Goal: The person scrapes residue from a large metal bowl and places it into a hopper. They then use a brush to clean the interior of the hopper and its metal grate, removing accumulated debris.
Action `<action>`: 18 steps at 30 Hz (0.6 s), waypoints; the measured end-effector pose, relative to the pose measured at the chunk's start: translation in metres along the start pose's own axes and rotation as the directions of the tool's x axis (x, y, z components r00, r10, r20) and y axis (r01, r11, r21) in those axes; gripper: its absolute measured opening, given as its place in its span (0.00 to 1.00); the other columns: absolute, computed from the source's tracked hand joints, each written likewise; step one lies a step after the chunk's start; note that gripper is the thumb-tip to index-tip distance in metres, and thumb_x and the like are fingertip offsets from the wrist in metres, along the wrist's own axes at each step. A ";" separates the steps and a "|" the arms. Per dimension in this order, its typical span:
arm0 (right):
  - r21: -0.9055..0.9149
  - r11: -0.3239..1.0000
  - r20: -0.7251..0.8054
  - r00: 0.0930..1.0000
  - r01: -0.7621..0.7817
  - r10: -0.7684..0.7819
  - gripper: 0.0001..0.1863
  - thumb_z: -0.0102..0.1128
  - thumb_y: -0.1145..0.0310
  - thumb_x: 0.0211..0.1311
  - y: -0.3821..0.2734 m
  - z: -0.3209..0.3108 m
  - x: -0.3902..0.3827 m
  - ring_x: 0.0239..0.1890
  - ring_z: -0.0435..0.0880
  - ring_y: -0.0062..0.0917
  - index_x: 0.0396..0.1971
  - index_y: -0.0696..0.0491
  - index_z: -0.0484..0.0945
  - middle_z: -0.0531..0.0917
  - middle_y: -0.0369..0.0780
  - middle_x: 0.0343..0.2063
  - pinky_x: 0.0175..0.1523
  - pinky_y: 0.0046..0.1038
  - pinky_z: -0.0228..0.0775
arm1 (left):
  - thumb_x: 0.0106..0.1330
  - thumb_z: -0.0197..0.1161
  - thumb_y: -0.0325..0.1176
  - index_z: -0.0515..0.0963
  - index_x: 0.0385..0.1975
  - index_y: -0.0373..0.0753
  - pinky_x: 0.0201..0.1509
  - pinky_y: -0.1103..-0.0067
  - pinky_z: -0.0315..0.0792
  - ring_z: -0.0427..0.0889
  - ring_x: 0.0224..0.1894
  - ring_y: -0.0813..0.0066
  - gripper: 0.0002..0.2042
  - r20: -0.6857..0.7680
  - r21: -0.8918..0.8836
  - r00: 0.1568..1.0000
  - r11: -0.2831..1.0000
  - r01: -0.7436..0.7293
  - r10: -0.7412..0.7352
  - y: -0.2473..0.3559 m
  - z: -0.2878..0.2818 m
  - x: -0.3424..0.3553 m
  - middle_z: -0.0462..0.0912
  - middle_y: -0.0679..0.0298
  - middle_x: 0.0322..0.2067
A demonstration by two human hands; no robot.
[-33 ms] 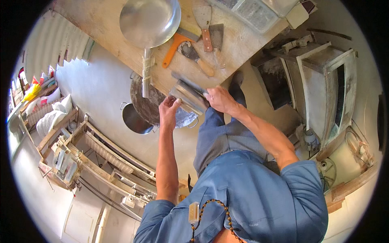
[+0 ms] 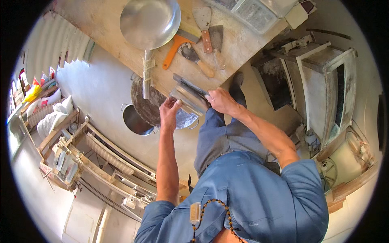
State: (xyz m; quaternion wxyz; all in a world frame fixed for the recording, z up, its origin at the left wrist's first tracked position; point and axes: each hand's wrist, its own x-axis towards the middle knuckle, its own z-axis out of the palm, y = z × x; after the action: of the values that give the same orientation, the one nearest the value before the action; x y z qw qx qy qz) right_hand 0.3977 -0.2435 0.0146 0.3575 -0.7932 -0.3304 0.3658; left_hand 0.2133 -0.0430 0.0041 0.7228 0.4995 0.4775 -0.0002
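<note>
Just off the table's near corner, my left hand [image 2: 169, 112] pinches the edge of a shiny, curved-looking metal piece [image 2: 189, 101]. Across its far side lies a long, flat dark blade [image 2: 187, 84]. My right hand [image 2: 222, 101] is closed around the near end of that blade, its handle hidden by the fingers. On the table ahead, a large metal pan [image 2: 150, 23] points its wrapped handle toward me. To its right lie an orange-handled scraper [image 2: 173, 50], a wooden-handled scraper [image 2: 206, 34] and a smaller flour-dusted scraper [image 2: 198, 60].
The wooden table [image 2: 101, 30] carries clear plastic containers [image 2: 255, 16] at far right. Below its edge stand a large round dark vessel [image 2: 144, 101] and a metal pot [image 2: 137, 120]. A wooden frame machine [image 2: 105, 162] runs along the left; a dusty cabinet [image 2: 324, 77] stands right.
The dark blade in my right hand has tilted a little against the shiny metal piece and looks sharper, less blurred. Both hands stay nearly in place.
</note>
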 end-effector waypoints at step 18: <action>-0.290 0.916 -0.040 0.953 0.277 -0.301 0.04 0.58 0.72 0.65 -0.053 0.025 0.015 0.24 0.87 0.48 0.32 0.56 0.77 0.82 0.51 0.19 0.29 0.47 0.79 | 0.60 0.81 0.29 0.80 0.43 0.31 0.48 0.80 0.75 0.79 0.39 0.79 0.17 -0.226 -0.104 0.974 0.994 -0.015 -0.009 -0.018 -0.003 -0.012 0.82 0.68 0.35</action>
State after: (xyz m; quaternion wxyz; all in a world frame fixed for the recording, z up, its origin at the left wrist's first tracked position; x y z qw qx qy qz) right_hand 0.3715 -0.1953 0.0404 0.3048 -0.7931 -0.4771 0.2247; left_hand 0.1961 -0.0552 -0.0007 0.6892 0.4582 0.5551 0.0830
